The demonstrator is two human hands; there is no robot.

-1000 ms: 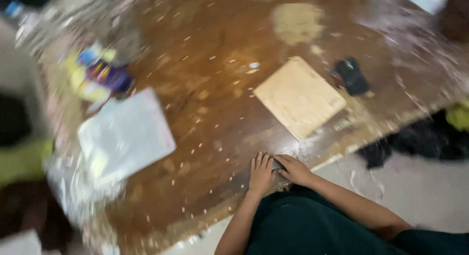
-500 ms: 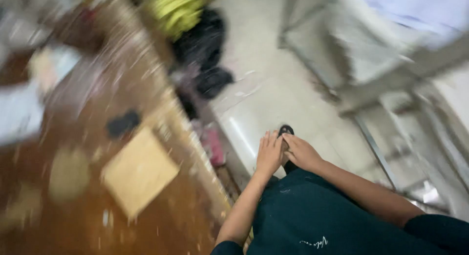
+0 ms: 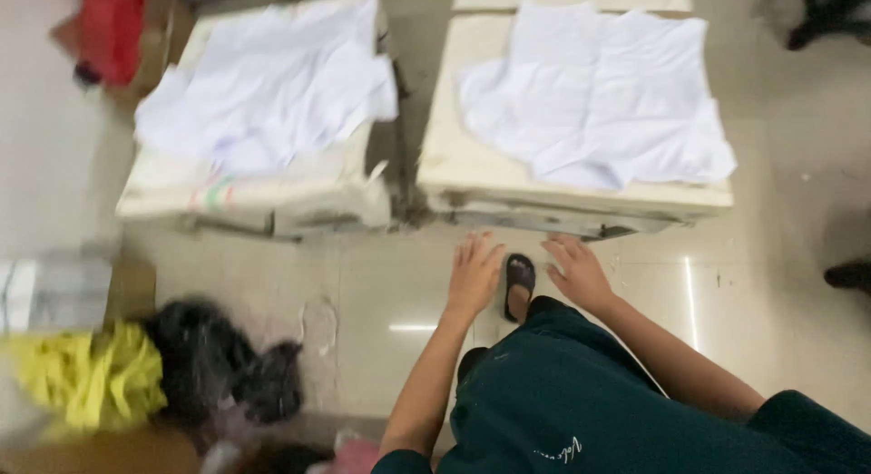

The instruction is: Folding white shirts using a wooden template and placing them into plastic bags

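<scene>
Both hands, the left hand [image 3: 474, 274] and the right hand [image 3: 578, 274], hang open and empty near the right desk [image 3: 472, 179]; its white cloth [image 3: 599, 102] lies untouched.

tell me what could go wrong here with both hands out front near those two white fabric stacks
Both hands, left hand and right hand, are empty and short of the right stack, so a hurried grab might drag the loose white pieces off its edge. The dark clothes heap on the floor could catch a sandalled foot.
</scene>
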